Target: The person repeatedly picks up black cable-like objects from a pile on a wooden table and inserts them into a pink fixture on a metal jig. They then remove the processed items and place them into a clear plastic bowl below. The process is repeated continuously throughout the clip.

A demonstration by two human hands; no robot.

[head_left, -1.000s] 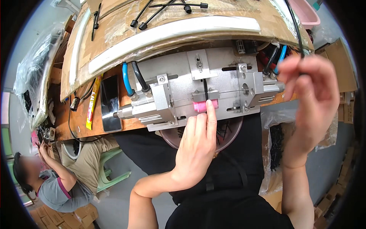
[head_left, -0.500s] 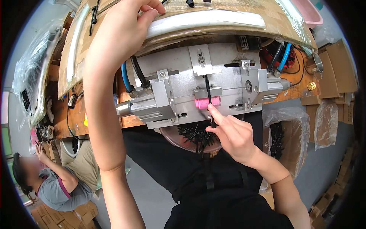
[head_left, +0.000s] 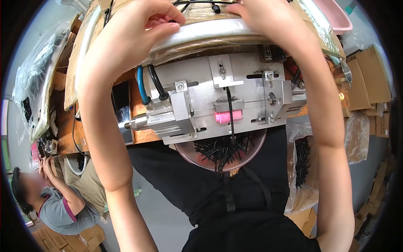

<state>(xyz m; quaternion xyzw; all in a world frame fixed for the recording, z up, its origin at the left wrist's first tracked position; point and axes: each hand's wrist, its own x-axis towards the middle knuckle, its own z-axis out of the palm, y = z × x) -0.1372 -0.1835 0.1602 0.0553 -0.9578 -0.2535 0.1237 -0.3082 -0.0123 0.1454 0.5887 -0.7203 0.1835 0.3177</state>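
Observation:
My left hand (head_left: 157, 21) is over the cardboard-covered ledge at the top, thumb and fingers pinched around a small black piece, seemingly a rod's end (head_left: 172, 21). My right hand (head_left: 258, 14) reaches over the same ledge; its thumb or a fingertip shows near a black rod with a knobbed end (head_left: 216, 8), but the other fingers are cut off by the upper edge. Below both hands, a thin black rod (head_left: 230, 111) lies across the metal fixture (head_left: 247, 94), in front of a pink cylinder (head_left: 222, 117). Neither hand touches it.
A pink bowl of black rods (head_left: 252, 151) sits under the fixture's front edge. Metal cylinders (head_left: 168, 122) with air hoses flank the plate. A phone (head_left: 122, 107) lies on the bench at left. Another person (head_left: 67, 206) sits at far left; cardboard boxes (head_left: 365, 80) stand at right.
My right hand has left the black rod on the fixture and moved up to the cardboard ledge. The rod stays there. My left hand has shifted slightly, and a black piece now shows in its pinch.

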